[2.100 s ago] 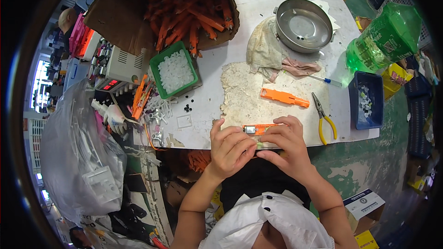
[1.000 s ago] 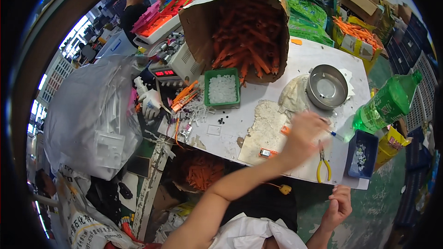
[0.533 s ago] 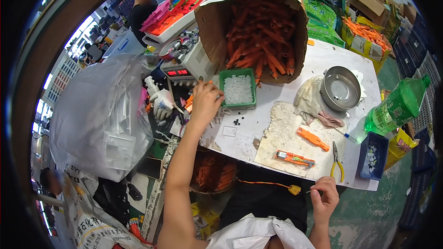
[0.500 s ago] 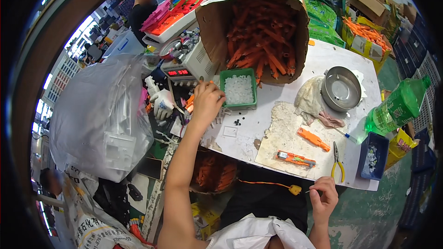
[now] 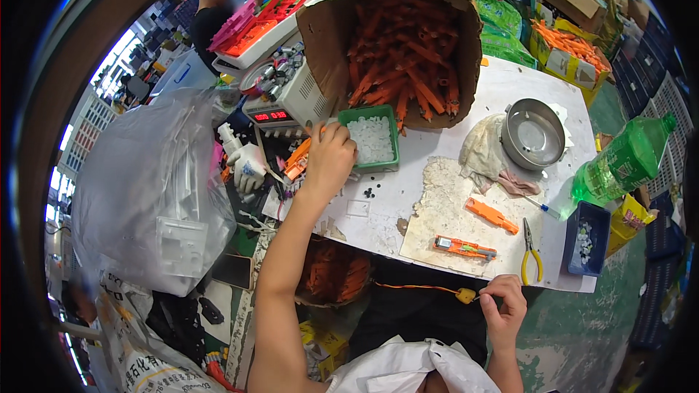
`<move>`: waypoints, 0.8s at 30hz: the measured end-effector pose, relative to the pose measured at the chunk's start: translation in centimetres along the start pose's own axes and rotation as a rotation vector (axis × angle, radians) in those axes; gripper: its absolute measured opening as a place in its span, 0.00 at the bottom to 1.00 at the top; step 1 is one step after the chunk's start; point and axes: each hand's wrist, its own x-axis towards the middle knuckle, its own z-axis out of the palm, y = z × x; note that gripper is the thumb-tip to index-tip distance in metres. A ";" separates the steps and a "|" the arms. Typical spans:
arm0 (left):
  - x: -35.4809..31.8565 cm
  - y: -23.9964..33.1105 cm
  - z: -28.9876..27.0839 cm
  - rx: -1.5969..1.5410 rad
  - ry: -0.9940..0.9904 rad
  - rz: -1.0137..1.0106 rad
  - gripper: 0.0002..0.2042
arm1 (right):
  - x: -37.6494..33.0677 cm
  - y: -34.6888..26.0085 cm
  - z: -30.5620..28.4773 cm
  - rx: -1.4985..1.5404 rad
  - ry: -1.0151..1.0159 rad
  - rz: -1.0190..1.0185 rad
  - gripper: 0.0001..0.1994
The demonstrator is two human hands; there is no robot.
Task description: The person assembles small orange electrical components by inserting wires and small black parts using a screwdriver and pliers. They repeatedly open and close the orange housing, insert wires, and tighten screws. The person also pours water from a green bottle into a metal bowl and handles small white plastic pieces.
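Observation:
My left hand [image 5: 329, 158] reaches out to the left edge of a green tray [image 5: 373, 139] of small white parts, fingers curled over orange pieces [image 5: 297, 161] beside it. My right hand [image 5: 502, 308] is low by the table's front edge, pinching a yellow connector [image 5: 466, 295] on an orange wire [image 5: 411, 287]. On a worn mat [image 5: 451, 211] lie an orange assembled tool [image 5: 464, 247] and a loose orange part [image 5: 491, 215]. A big cardboard box [image 5: 397, 36] full of orange parts lies open behind the tray.
Yellow-handled pliers [image 5: 529, 255], a blue bin [image 5: 586, 239], a green bottle [image 5: 622, 164], a metal bowl [image 5: 533, 133] and rags sit at the right. A power supply with a red display [image 5: 280, 105] and a clear plastic bag [image 5: 153, 196] are on the left. Another person [image 5: 211, 11] works far back.
My hands let go of the orange tool, which now lies on the mat. My left hand swung out to the green tray; my right hand dropped to the wire below the table edge.

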 end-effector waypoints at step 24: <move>-5.9 19.3 -3.6 -0.799 0.418 0.147 0.06 | 3.8 0.1 1.1 0.874 -0.360 0.504 0.07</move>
